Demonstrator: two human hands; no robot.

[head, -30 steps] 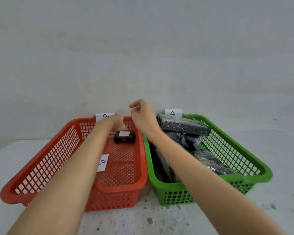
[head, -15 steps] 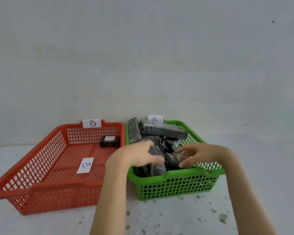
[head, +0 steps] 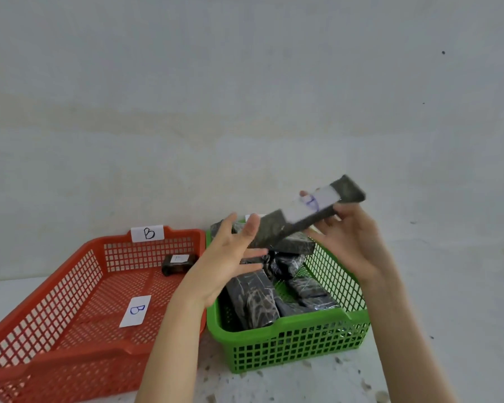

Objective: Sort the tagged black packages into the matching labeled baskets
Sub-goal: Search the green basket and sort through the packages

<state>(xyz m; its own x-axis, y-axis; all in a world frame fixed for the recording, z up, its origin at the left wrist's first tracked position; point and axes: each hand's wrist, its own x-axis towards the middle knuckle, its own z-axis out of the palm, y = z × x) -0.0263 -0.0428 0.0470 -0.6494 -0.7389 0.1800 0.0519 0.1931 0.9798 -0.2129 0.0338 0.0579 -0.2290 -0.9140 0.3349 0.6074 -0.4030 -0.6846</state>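
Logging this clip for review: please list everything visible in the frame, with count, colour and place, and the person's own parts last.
Red plastic mesh basket: one, red, left on the table.
Green plastic mesh basket: one, green, right of the red one, touching it.
White paper B labels: two, white with blue letter; one on the red basket's far rim, one on its floor.
Small black wrapped package: one, black with white tag, far corner of the red basket.
Black wrapped packages piled in the green basket: several, exact count unclear.
Long black wrapped package with white tag: one, held tilted above the green basket; tag letter blurred.
Speckled white table: one.
Left hand: open, touching the package's lower end.
Right hand: gripping the long package.
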